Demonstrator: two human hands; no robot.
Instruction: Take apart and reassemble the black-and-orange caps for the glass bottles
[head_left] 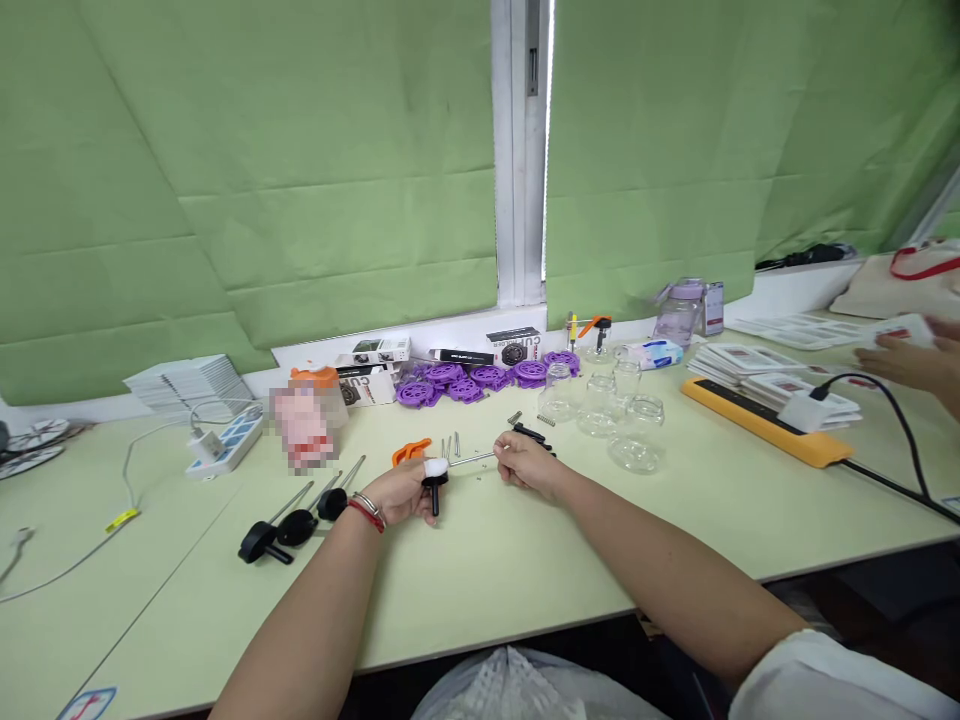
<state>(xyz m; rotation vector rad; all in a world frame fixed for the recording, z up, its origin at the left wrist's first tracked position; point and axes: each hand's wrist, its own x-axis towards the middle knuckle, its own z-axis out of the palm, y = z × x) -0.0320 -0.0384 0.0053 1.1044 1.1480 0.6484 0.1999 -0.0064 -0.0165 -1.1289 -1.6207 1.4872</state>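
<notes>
My left hand [401, 492] is closed on a black crank handle [435, 480] with a downward peg; something white covers its thumb, maybe a wrap. From the crank a thin metal rod [472, 460] runs right, and my right hand [526, 463] pinches its far end. Three similar black cranks with rods lie left of my left hand, the nearest one [332, 504] by the wrist. Just behind my hands are an orange clamp-like part [412, 452], small metal pins [457, 444], springs [546, 420] and black slender parts [531, 436]. Tiny bits lie below the rod.
Purple discs [487, 378] and boxes [514, 347] line the back. Clear jars [636, 445] stand right of my right hand. A yellow power strip [765, 425] lies farther right, near stacked cards [742, 362]. Another person's hand [911, 358] holds a card there.
</notes>
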